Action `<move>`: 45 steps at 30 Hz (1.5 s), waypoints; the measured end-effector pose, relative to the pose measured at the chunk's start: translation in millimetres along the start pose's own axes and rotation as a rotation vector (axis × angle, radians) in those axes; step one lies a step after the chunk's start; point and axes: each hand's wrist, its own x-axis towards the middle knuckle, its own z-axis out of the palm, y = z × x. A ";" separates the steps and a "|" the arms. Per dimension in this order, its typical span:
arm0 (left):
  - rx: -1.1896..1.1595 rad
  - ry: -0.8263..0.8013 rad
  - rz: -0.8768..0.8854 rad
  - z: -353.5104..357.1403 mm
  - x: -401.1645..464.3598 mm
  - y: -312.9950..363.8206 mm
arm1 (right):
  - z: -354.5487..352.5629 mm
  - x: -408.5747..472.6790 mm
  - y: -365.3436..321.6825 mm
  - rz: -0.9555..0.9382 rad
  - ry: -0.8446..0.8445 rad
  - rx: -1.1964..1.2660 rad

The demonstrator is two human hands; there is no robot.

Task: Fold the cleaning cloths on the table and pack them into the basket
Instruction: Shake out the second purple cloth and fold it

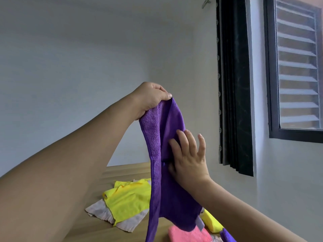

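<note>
A purple cleaning cloth [167, 189] hangs in the air above the wooden table [125, 170]. My left hand [150, 98] grips its top corner, held high. My right hand [188, 156] lies against the cloth's right side halfway down, fingers spread and mostly straight. On the table below lie a yellow cloth [127, 199] over a pale beige cloth [103, 212], a pink cloth [188, 234], another yellow cloth [212, 222] and a bit of a purple one [227, 236]. No basket is in view.
A grey wall stands behind the table. At the right hangs a dark curtain [234, 84] beside a black-framed window [297, 67] with slats outside.
</note>
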 end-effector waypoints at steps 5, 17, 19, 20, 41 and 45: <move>-0.019 -0.001 -0.018 -4.9 0.5 0.9 | 11.1 -3.6 11.7 -0.061 -0.021 -0.048; 0.027 -0.009 -0.121 4.5 2.6 -7.0 | -15.5 27.6 47.1 0.800 -0.198 1.223; 0.017 -0.009 -0.134 4.5 6.1 -15.4 | -18.0 35.0 60.1 0.953 -0.182 1.412; -0.012 -0.035 -0.146 6.5 7.6 -17.2 | -22.1 38.5 68.3 1.002 -0.170 1.457; -0.345 -0.245 0.090 67.8 -8.2 37.3 | -99.2 66.6 174.1 0.961 -0.102 1.186; -0.146 -0.097 0.143 64.4 -9.5 36.4 | -96.6 60.7 170.1 0.829 -0.069 1.053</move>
